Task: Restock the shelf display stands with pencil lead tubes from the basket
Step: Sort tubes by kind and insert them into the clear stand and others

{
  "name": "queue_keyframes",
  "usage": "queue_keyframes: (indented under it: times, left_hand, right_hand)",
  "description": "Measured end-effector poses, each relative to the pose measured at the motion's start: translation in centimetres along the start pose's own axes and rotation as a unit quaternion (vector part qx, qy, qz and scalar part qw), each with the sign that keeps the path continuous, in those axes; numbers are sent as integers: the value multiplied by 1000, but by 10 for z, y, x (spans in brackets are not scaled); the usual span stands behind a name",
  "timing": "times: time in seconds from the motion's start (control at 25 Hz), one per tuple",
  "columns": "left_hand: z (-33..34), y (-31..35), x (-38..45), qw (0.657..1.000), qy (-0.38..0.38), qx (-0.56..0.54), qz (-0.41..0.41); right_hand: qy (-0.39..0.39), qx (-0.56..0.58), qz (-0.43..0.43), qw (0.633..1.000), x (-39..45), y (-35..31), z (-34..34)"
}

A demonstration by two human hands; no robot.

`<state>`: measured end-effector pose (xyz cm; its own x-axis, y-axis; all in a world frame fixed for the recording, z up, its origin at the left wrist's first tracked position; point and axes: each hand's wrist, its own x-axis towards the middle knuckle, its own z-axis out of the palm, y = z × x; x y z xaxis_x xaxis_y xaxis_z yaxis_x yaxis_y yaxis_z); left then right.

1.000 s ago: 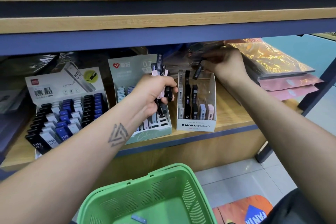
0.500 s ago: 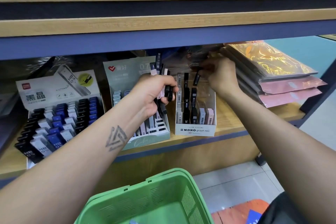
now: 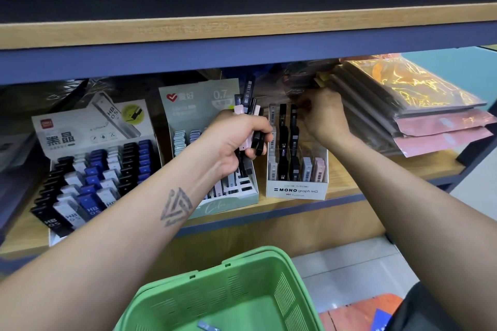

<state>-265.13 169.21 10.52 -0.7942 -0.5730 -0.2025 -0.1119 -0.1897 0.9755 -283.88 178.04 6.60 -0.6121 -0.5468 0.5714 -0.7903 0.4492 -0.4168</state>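
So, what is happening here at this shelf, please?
A person is restocking pencil lead tubes. The left hand grips a bunch of tubes in front of the green 0.7 stand. The right hand reaches to the back of the MONO graph MG stand; whether it holds a tube cannot be seen. The green basket below the shelf holds one bluish tube.
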Motion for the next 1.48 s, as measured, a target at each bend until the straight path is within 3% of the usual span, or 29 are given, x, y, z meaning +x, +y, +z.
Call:
queue_keyframes:
  times: [0.32, 0.4, 0.44, 0.48, 0.56, 0.64, 0.72, 0.84, 1.0, 1.28, 1.48]
  left_hand:
    - [-2, -2, -4, 999, -29, 15, -3]
    - [-3, -2, -6, 998, -53, 14, -6]
    - [-4, -2, -7, 998, -65, 13, -8]
    - [-5, -2, -8, 997, -76, 12, -11]
    - [-6, -1, -11, 996, -89, 11, -15]
    - [-7, 1, -15, 995, -99, 8, -17]
    - [-9, 2, -18, 995, -102, -2, -20]
    - [-12, 0, -15, 998, -51, -14, -33]
    - [-12, -2, -9, 998, 48, -48, -16]
    - [-16, 3, -6, 994, 107, -18, -5]
    - [-19, 6, -7, 996, 85, 24, -17]
  right_hand:
    - [1, -11, 20, 1000, 1, -4, -4]
    - [-10, 89, 44, 995, 0, -16, -13]
    - [-48, 200, 76, 976, -1, -25, -20]
    - [-107, 324, 109, 934, -5, -34, -28]
    - [-236, 492, 149, 825, -16, -47, -42]
    - [-311, 530, 136, 777, -28, -52, -49]
    - [-318, 549, 142, 759, -35, -54, -52]
    - [-311, 534, 158, 770, -38, -56, -55]
    - [-355, 357, 74, 861, -45, -68, -58]
    - [-370, 396, 118, 832, -44, -68, -59]
    - [-293, 399, 140, 858, -39, -58, -54]
